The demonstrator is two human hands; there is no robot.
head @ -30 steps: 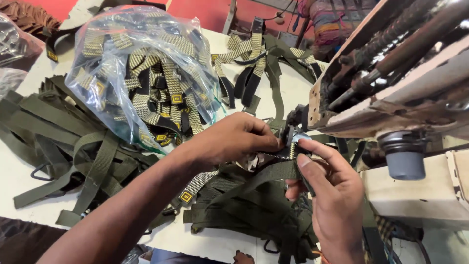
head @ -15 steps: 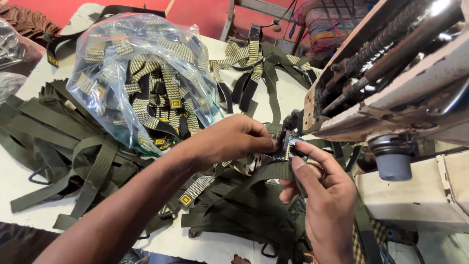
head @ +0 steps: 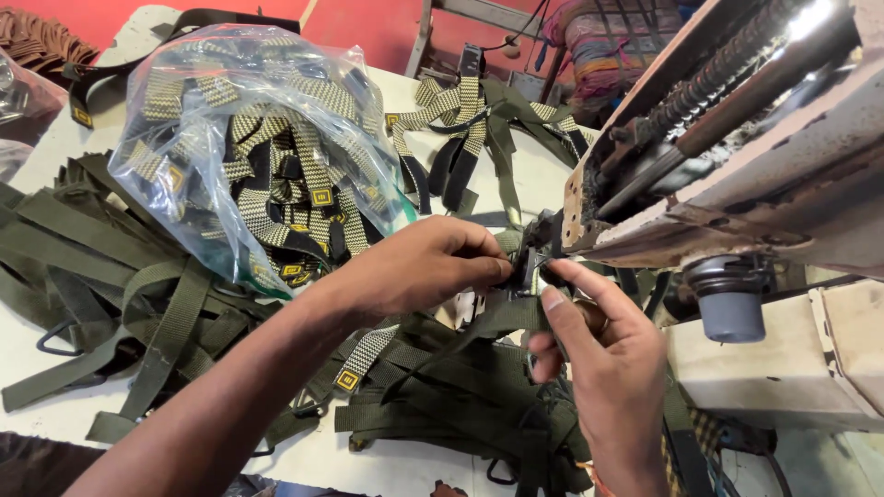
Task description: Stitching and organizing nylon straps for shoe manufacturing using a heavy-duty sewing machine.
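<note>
Both hands sit a touch lower and more central than half a second back, grip unchanged, camera has tipped so more of the machine fills the right side. Small black buckle (head: 527, 267) is right between the two hands, just under the front end of the sewing machine head (head: 737, 156), with an olive webbing strap (head: 488, 322) running down-left from it onto the pile. Left hand (head: 419, 271) comes in from lower left, fingers curled together, thumb and fingertips pinching the buckle's left edge. Right hand (head: 603, 359) comes up from below, index finger (head: 575, 281) extended and touching the buckle's right side, thumb (head: 557, 317) pressed on the strap just beneath it, other fingers folded in; so buckle is clamped on both sides, strap under the right thumb. Under the hands: heap of olive straps (head: 442, 405) on the white table (head: 55, 405), one with a woven tan-and-black end and yellow square tag (head: 354, 368). More olive straps (head: 101, 276) spread to the left. Behind the left hand, clear plastic bag (head: 249, 138) stuffed with tan-and-black patterned strap pieces. Loose patterned straps (head: 470, 120) further back at table's far edge. Grey cylindrical knob (head: 732, 304) hangs under the machine, right of the hands
</note>
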